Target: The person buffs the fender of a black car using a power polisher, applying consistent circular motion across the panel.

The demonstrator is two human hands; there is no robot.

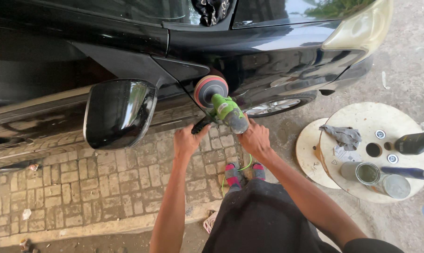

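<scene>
A green power polisher (229, 111) with a round orange-and-grey pad (209, 90) presses against the black car's front fender (268, 61), just behind the side mirror (119, 112). My left hand (187, 139) grips the polisher's black side handle. My right hand (254, 137) is wrapped around the rear of its green body. A green cord (244, 167) hangs from the tool down past my feet.
A wooden cable spool (362, 122) lies on its side at the right, carrying a grey rag (344, 136), two tins (367, 173), a dark bottle (414, 143) and a blue tube (406, 172). The front wheel (275, 105) sits behind the polisher. Paving bricks (81, 182) cover the ground.
</scene>
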